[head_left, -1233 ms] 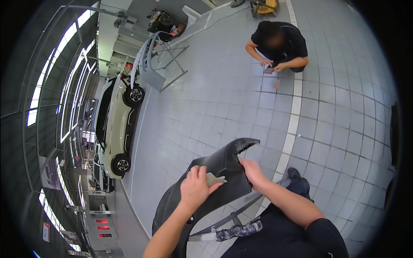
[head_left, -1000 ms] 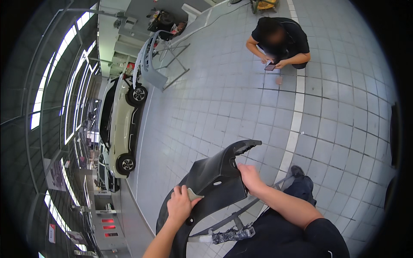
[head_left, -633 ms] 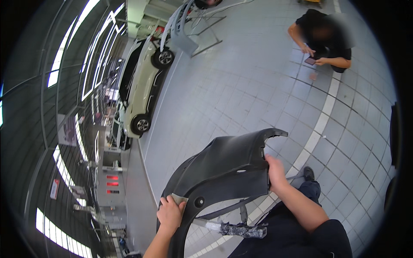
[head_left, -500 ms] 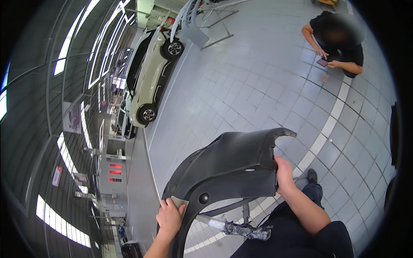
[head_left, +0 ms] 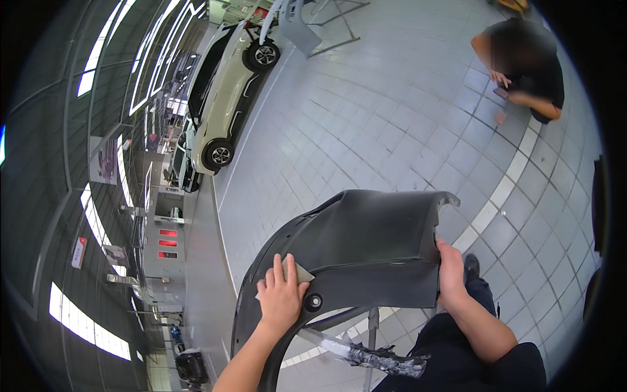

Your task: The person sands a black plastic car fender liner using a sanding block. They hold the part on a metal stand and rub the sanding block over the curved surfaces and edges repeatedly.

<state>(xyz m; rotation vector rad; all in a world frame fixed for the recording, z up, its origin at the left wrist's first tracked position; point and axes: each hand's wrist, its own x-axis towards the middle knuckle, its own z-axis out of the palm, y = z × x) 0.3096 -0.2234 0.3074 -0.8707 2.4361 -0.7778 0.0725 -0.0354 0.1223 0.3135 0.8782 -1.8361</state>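
Observation:
A black car bumper (head_left: 372, 228) with a curved lower edge and a round hole lies across a stand before me. My left hand (head_left: 282, 297) presses a thin grey-tan sanding pad (head_left: 303, 275) flat against the bumper, just left of the hole. Its fingers reach over the pad, hiding most of it. At the bumper's right end, my right hand (head_left: 450, 271) grips the edge, with its fingertips out of sight behind the panel.
Under the bumper, the metal stand has an arm wrapped in crumpled plastic (head_left: 385, 358). Another person (head_left: 526, 72) is low down at the far right, holding a small dark object. A pale car (head_left: 228, 98) and a grey panel on a rack (head_left: 300, 29) stand far left.
My left hand has slid the sanding pad up and to the right along the bumper, closer to the hole. The right hand keeps its grip on the end. The whole view has shifted slightly.

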